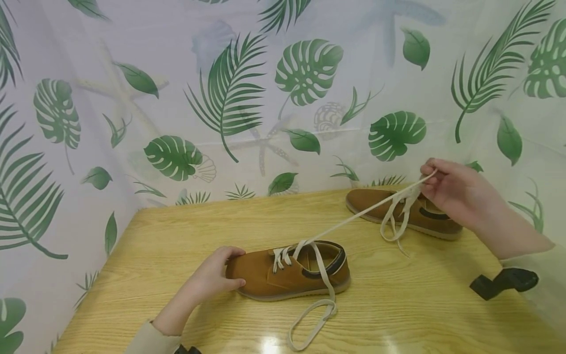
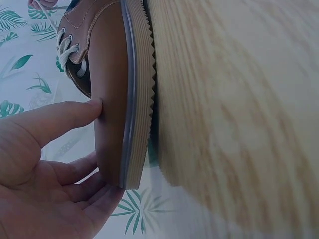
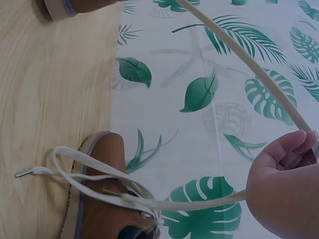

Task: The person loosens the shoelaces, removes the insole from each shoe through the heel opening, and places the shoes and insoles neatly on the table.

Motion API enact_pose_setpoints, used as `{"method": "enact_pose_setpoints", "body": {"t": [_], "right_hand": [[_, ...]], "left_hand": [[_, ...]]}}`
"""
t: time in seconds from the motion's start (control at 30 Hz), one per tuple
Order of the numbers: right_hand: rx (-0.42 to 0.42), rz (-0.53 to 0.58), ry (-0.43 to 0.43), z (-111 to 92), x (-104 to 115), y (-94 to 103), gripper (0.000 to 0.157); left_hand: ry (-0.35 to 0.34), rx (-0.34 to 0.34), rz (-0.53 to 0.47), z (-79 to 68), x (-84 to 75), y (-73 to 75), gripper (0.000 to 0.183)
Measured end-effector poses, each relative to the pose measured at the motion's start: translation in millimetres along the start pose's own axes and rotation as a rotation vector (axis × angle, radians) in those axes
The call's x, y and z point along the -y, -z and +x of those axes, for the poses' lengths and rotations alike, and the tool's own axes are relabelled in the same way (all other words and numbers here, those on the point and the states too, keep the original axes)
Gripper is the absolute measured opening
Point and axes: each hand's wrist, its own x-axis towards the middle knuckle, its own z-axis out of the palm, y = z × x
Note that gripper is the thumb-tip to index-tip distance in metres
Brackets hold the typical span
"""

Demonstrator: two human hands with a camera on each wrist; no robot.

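Note:
A brown lace-up shoe (image 1: 261, 273) with a dark collar lies sole-down on the table, toe to the left. My left hand (image 1: 212, 275) holds its toe, thumb on the near side; the left wrist view shows the thumb (image 2: 65, 117) against the brown upper. Up at the right, my right hand (image 1: 455, 191) pinches a cream shoelace (image 1: 371, 207), which stretches taut from this shoe's eyelets. The shoe's other lace end (image 1: 309, 329) drapes over the collar and lies looped on the wood. In the right wrist view another lace stretch (image 3: 209, 204) runs between hand and far shoe; whose it is I cannot tell.
A second brown shoe (image 1: 371, 201) stands at the table's back right, below and behind my right hand, its laces (image 1: 393, 223) hanging loosely over the side. The wooden table (image 1: 199, 221) meets a leaf-patterned cloth (image 1: 247, 172) at the back and left.

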Motion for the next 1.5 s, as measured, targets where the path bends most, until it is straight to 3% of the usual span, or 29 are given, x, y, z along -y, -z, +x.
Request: {"method": "enact_pose_setpoints", "body": {"t": [0.23, 0.3, 0.47, 0.53, 0.73, 1.17, 1.5], "right_hand": [[0.047, 0.051, -0.031, -9, 17, -2.8, 0.048], [0.061, -0.011, -0.026, -10, 21, -7.0, 0.049], [0.092, -0.335, -0.003, -9, 27, -22.1, 0.05], [0.132, -0.414, -0.007, -7, 29, -28.0, 0.05], [0.261, -0.412, -0.023, -1, 29, -44.6, 0.049], [0.248, -0.522, 0.013, 12, 17, -76.1, 0.049], [0.291, -0.589, 0.015, 23, -13, -88.9, 0.047]], "left_hand": [[0.005, 0.001, 0.0, -0.2, 0.1, 0.4, 0.061], [0.004, 0.001, 0.001, -0.1, -0.1, 0.3, 0.061], [0.008, 0.0, 0.005, 0.2, -1.6, 0.3, 0.061], [0.012, -0.001, 0.006, 0.1, -2.2, 0.4, 0.061], [0.016, -0.001, 0.014, 0.7, -1.8, -0.1, 0.061], [0.022, -0.001, 0.002, -0.5, -0.6, 1.3, 0.061], [0.011, 0.003, -0.002, -0.2, -2.0, 1.3, 0.06]]}}
